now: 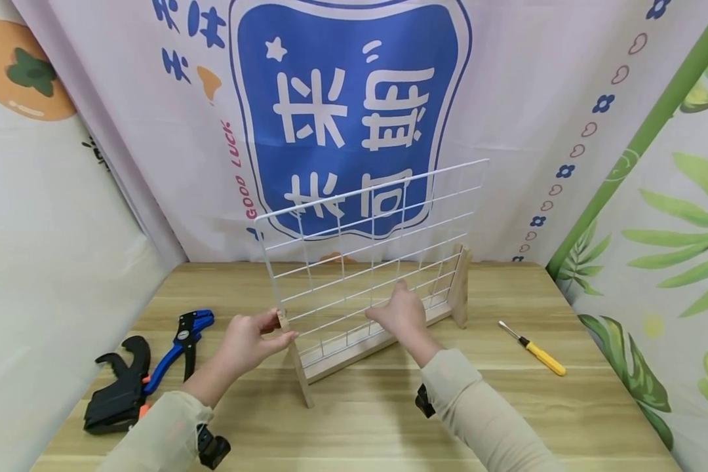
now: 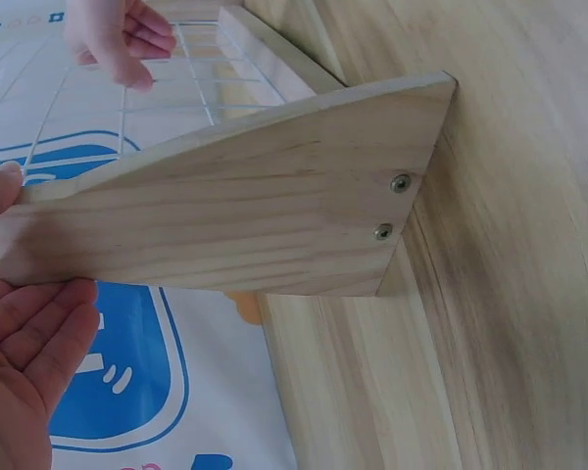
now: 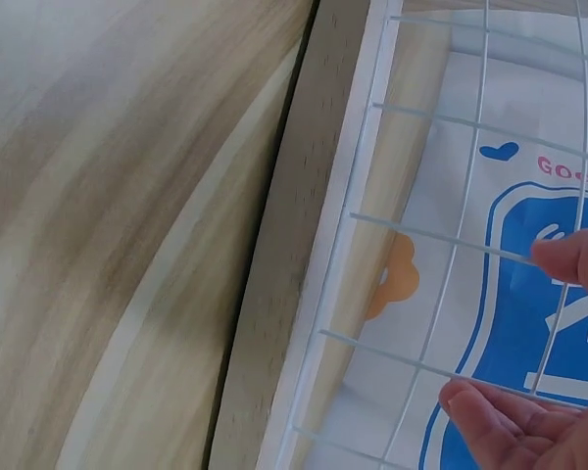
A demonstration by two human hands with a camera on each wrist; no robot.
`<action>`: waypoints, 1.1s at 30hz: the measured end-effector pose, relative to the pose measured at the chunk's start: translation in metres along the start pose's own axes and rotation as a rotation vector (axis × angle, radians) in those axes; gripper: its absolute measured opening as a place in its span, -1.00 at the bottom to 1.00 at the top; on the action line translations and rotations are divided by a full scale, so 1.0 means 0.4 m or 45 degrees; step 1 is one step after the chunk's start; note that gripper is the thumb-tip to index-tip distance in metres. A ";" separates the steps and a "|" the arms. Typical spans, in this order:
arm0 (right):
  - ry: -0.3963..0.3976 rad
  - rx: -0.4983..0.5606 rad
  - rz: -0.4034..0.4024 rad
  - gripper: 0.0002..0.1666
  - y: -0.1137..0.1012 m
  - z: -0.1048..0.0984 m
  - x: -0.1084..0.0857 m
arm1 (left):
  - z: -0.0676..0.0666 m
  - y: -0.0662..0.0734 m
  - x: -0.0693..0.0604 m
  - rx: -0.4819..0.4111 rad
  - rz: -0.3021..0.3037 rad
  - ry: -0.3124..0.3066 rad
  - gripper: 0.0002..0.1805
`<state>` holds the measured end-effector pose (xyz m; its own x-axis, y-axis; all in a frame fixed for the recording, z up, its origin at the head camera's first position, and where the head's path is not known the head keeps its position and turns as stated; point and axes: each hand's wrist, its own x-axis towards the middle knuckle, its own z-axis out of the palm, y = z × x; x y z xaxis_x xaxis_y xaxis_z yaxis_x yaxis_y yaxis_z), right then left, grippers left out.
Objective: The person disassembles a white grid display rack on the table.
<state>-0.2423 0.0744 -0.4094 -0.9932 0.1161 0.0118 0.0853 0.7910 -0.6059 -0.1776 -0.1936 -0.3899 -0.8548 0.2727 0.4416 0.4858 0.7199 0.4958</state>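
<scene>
A white wire grid (image 1: pixel 342 262) stands in a wooden base rail (image 1: pixel 360 351) between a left wooden side panel (image 2: pixel 245 215) and a right one (image 1: pixel 460 288). My left hand (image 1: pixel 244 347) pinches the upper end of the left panel between thumb and fingers. Two metal screws (image 2: pixel 400 183) show near that panel's lower end. In front of the grid's lower middle is my right hand (image 1: pixel 398 314), its thumb and loosely bent fingers apart. The right wrist view shows its fingertips (image 3: pixel 461 392) close against the wires; whether they touch is unclear.
On the left of the wooden table (image 1: pixel 366 432) lie a black clamp-like tool (image 1: pixel 120 387) and a blue-and-black plier-like tool (image 1: pixel 183 341). A yellow-handled screwdriver (image 1: pixel 539 354) lies on the right. A printed cloth (image 1: pixel 195 164) hangs behind the table.
</scene>
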 end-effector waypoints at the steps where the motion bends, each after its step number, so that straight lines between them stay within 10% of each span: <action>1: 0.002 -0.006 -0.004 0.14 -0.001 -0.001 0.001 | 0.001 0.000 -0.001 0.013 0.006 0.010 -0.82; 33: 0.002 -0.106 -0.027 0.16 -0.017 -0.014 0.010 | 0.011 -0.003 -0.002 0.182 0.119 0.079 -0.73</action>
<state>-0.2465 0.0730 -0.4007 -0.9947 0.0995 0.0255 0.0703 0.8406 -0.5370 -0.1782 -0.1918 -0.3943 -0.7921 0.3060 0.5281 0.5278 0.7779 0.3410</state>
